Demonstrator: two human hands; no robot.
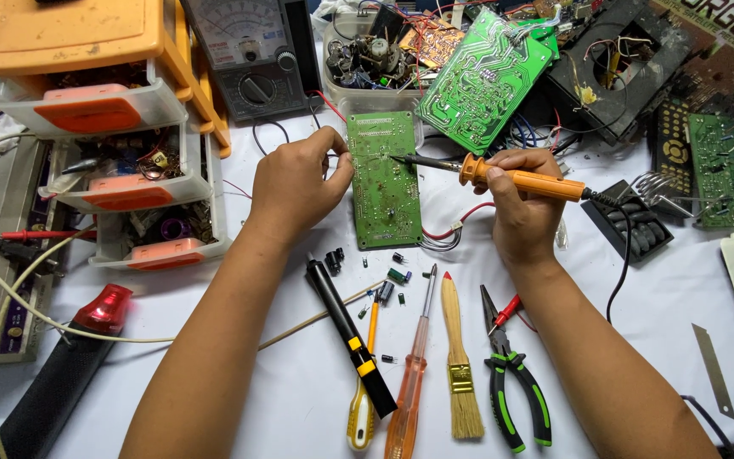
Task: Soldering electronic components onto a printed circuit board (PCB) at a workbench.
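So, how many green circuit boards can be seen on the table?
3. One board lies flat under the iron tip, between both hands. A second board leans tilted behind it. A third board lies at far right. More may hide in the clutter.

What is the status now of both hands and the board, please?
Left hand steadies green circuit board at its edge. Right hand grips orange soldering iron, tip on board. Nothing blocking; loose capacitors below.

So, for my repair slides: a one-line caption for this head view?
Right hand touches an orange soldering iron to a green circuit board steadied by the left hand.
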